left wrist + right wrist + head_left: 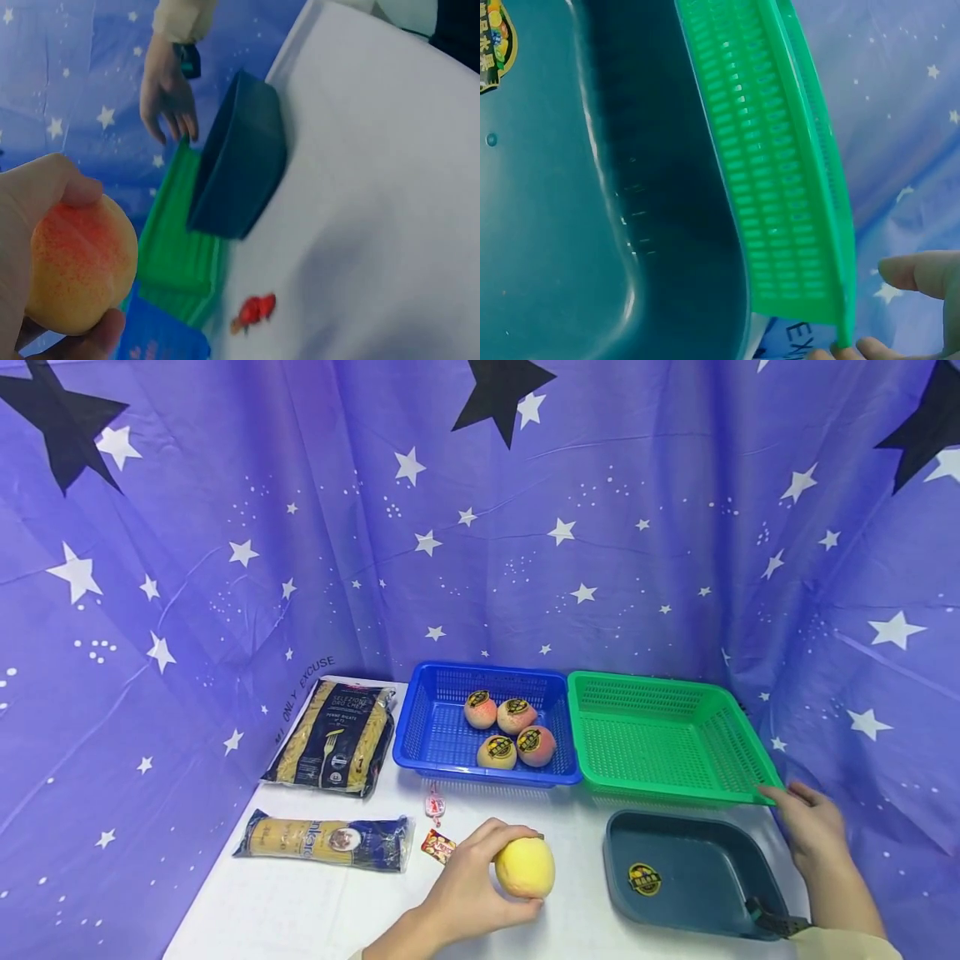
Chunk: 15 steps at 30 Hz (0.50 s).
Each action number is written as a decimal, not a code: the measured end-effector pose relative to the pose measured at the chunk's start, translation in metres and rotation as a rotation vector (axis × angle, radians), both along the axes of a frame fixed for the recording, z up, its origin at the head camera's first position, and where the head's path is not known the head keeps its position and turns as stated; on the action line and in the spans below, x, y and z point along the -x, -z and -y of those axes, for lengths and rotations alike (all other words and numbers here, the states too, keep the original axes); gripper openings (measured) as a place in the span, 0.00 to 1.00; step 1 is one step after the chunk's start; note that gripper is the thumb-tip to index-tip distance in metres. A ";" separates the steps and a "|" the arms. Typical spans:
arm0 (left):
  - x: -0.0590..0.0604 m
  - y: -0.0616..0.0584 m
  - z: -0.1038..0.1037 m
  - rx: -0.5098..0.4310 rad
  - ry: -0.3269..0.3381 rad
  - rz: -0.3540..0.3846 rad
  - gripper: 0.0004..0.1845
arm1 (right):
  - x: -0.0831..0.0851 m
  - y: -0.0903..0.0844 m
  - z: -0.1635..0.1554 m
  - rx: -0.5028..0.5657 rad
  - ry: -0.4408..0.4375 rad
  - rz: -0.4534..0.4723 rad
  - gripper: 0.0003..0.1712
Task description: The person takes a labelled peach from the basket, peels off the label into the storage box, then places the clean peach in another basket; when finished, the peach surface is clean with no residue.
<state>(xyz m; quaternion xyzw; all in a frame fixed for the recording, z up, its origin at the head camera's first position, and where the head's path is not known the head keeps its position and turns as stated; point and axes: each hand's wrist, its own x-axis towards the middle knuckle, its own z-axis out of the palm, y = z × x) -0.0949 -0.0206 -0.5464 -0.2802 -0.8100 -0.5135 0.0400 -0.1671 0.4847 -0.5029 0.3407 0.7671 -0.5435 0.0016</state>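
Observation:
My left hand (474, 887) grips a peach (525, 867) above the white table, thumb and fingers around its sides. It looks yellow in the head view, while the left wrist view shows a red blush on the peach (84, 262). At the front right corner of the green basket (637, 752), my right hand (813, 827) touches the rim with its fingertips. In the right wrist view the thumb (919, 271) stands apart from the rim. Several peaches with black and gold stickers lie in the blue basket (442, 767), left of the green one.
A dark teal tub (697, 860) with a sticker inside stands before the green basket. On the left lie a bag of penne (333, 735) and a pack of spaghetti (322, 842). Two small wrapped sweets, one pink (434, 806) and one red (438, 846), lie near my left hand.

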 end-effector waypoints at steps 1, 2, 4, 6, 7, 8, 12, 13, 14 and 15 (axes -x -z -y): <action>0.002 -0.003 -0.004 -0.003 0.012 0.002 0.43 | 0.001 0.002 -0.001 0.024 0.009 0.002 0.53; 0.005 -0.006 -0.009 -0.006 0.025 0.003 0.42 | 0.002 0.004 -0.001 0.036 0.018 0.006 0.53; 0.011 -0.012 -0.020 -0.014 0.043 0.000 0.42 | 0.004 0.008 -0.003 0.058 0.031 0.012 0.53; 0.017 -0.017 -0.031 -0.020 0.060 0.006 0.42 | 0.005 0.012 -0.004 0.067 0.037 0.017 0.54; 0.021 -0.020 -0.037 -0.019 0.068 0.008 0.42 | 0.006 0.013 -0.004 0.065 0.037 0.016 0.54; 0.024 -0.023 -0.043 -0.019 0.076 0.011 0.41 | 0.007 0.015 -0.004 0.062 0.036 0.011 0.54; 0.037 -0.037 -0.068 -0.027 0.104 0.022 0.41 | 0.007 0.018 -0.003 0.071 0.044 -0.007 0.52; 0.040 -0.040 -0.073 -0.028 0.112 0.023 0.41 | 0.006 0.019 -0.003 0.076 0.054 -0.012 0.52; 0.043 -0.044 -0.079 -0.026 0.115 0.024 0.41 | 0.005 0.020 -0.003 0.081 0.061 -0.015 0.52; 0.045 -0.047 -0.085 -0.023 0.119 0.028 0.40 | 0.005 0.021 -0.004 0.093 0.069 -0.016 0.52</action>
